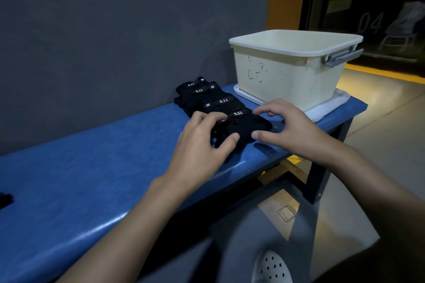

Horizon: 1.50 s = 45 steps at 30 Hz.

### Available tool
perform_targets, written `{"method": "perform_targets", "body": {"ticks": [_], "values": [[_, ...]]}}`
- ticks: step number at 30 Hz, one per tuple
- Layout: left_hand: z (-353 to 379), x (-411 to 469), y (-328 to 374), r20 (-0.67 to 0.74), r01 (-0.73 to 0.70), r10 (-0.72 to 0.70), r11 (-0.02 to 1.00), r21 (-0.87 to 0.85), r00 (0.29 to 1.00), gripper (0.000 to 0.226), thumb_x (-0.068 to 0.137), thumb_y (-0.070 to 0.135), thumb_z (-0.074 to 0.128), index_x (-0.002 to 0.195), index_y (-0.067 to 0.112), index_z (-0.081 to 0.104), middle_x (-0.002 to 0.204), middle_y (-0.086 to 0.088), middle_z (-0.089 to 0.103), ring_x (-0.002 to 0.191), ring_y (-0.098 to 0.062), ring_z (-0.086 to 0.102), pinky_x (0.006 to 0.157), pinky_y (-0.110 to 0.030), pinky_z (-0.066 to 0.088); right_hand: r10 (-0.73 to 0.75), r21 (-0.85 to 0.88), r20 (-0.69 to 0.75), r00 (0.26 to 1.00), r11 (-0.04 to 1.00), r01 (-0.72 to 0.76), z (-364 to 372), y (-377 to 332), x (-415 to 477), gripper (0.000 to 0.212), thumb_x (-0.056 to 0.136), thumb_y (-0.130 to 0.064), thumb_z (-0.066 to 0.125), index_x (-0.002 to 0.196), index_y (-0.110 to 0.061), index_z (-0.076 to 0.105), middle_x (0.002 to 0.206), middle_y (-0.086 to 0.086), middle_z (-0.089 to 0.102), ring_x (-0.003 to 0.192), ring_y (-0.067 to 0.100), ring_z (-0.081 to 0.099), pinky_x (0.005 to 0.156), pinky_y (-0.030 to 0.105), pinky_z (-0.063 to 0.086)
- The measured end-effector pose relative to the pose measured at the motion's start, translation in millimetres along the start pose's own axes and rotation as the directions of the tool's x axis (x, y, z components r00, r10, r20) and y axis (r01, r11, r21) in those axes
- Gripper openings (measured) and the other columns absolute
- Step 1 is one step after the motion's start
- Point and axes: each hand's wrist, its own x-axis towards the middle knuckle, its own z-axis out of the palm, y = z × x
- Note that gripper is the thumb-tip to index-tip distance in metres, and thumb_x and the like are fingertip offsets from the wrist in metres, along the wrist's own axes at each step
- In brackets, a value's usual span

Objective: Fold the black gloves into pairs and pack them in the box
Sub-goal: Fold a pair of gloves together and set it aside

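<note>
Perforated shoe (271, 266) below; left grip (202, 142), right grip (292, 126) both pinch nearest glove (243, 126); box (276, 71) beyond.

Black gloves (243, 125) (white "5.11" tags); cream box (282, 76); blue bench (92, 167)
</note>
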Motion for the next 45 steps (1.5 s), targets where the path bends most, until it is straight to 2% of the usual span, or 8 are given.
{"method": "perform_targets", "body": {"ticks": [6, 9, 14, 23, 27, 31, 37, 45], "values": [[-54, -10, -18, -0.025, 0.078, -0.076, 0.990, 0.119, 0.997, 0.034, 0.088, 0.052, 0.061, 0.116, 0.033, 0.062, 0.103, 0.016, 0.053, 0.099, -0.001, 0.050, 0.087, -0.021, 0.039, -0.158, -0.022, -0.009, 0.987, 0.987, 0.158, 33, -42, 19, 0.034, 0.074, -0.048, 0.076, 0.105, -0.042, 0.063, 0.108, -0.024, 0.057, 0.114, 0.013, 0.049, 0.105, 0.047, 0.037], [-93, -21, -40, -0.085, 0.152, -0.139, 0.974, 0.167, 0.987, 0.028, 0.088, 0.050, 0.061, 0.110, 0.032, 0.064, 0.102, 0.015, 0.056, 0.097, 0.000, 0.053, 0.080, -0.013, 0.038, -0.241, -0.015, 0.037, 0.970, 0.970, 0.242, 60, -72, 39, 0.029, 0.079, -0.046, 0.073, 0.105, -0.042, 0.062, 0.108, -0.028, 0.054, 0.117, 0.009, 0.044, 0.108, 0.044, 0.031], [-163, -50, -78, -0.185, 0.287, -0.244, 0.921, 0.262, 0.952, 0.026, 0.090, 0.046, 0.061, 0.109, 0.029, 0.066, 0.104, 0.011, 0.060, 0.099, -0.007, 0.057, 0.082, -0.024, 0.039, -0.312, 0.052, 0.136, 0.940, 0.950, 0.308, 115, -123, 64, 0.026, 0.082, -0.045, 0.070, 0.107, -0.041, 0.062, 0.113, -0.023, 0.056, 0.119, 0.011, 0.041, 0.105, 0.032, 0.028], [-282, -134, -129, -0.360, 0.457, -0.319, 0.788, 0.412, 0.876, 0.031, 0.083, 0.058, 0.051, 0.101, 0.037, 0.066, 0.098, 0.014, 0.060, 0.099, -0.011, 0.060, 0.093, -0.044, 0.049, -0.436, 0.225, 0.354, 0.827, 0.898, 0.377, 224, -216, 75, 0.014, 0.090, -0.034, 0.066, 0.103, -0.036, 0.063, 0.108, -0.022, 0.059, 0.113, 0.004, 0.050, 0.108, 0.040, 0.037], [-326, -164, -147, -0.438, 0.537, -0.346, 0.708, 0.460, 0.830, 0.027, 0.088, 0.051, 0.055, 0.106, 0.034, 0.067, 0.106, 0.013, 0.060, 0.107, -0.014, 0.056, 0.098, -0.049, 0.044, -0.468, 0.264, 0.428, 0.773, 0.883, 0.389, 268, -256, 76, 0.017, 0.091, -0.030, 0.066, 0.108, -0.027, 0.067, 0.112, -0.012, 0.063, 0.112, 0.007, 0.054, 0.105, 0.035, 0.041], [-360, -171, -165, -0.538, 0.597, -0.311, 0.618, 0.512, 0.784, 0.028, 0.089, 0.044, 0.058, 0.110, 0.029, 0.068, 0.113, 0.007, 0.057, 0.111, -0.022, 0.049, 0.098, -0.041, 0.037, -0.514, 0.293, 0.457, 0.726, 0.857, 0.423, 303, -304, 84, 0.019, 0.092, -0.028, 0.065, 0.111, -0.025, 0.066, 0.112, -0.012, 0.064, 0.111, 0.007, 0.054, 0.095, 0.023, 0.040], [-394, -171, -195, -0.555, 0.663, -0.388, 0.578, 0.476, 0.736, 0.034, 0.092, 0.049, 0.052, 0.121, 0.033, 0.063, 0.123, 0.007, 0.059, 0.121, -0.019, 0.050, 0.098, -0.042, 0.033, -0.551, 0.324, 0.404, 0.730, 0.833, 0.449, 352, -366, 116, 0.009, 0.090, -0.038, 0.063, 0.099, -0.037, 0.063, 0.099, -0.017, 0.065, 0.103, 0.010, 0.060, 0.100, 0.045, 0.046], [-414, -175, -229, -0.527, 0.727, -0.506, 0.534, 0.431, 0.683, 0.037, 0.098, 0.050, 0.044, 0.127, 0.034, 0.058, 0.133, 0.008, 0.056, 0.126, -0.016, 0.050, 0.107, -0.046, 0.031, -0.467, 0.247, 0.462, 0.754, 0.884, 0.396, 399, -413, 157, 0.009, 0.086, -0.047, 0.059, 0.080, -0.041, 0.059, 0.087, -0.021, 0.065, 0.096, 0.011, 0.062, 0.103, 0.048, 0.042]]}}
